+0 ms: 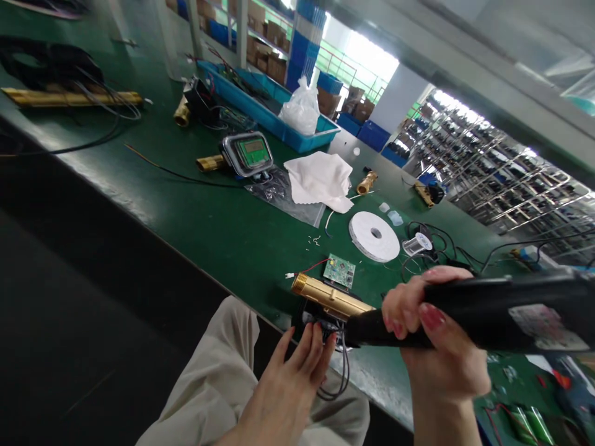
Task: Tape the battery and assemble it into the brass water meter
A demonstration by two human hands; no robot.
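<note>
On the green workbench (195, 210), the left hand (290, 378) comes first, and it grasps a black housing (309, 322) with wires, which sits under a brass pipe (328, 296). This pipe lies near the bench edge, just beside a small green circuit board (339, 271). More right, a white disc (374, 235) lies apart. The right hand (432, 322) is clenched around a black power tool (483, 303), and the front end of tool reaches to the housing.

A black handheld tool (483, 310) and brass pipe (330, 297) fill the gap between the hands (297, 371) (432, 347).
</note>
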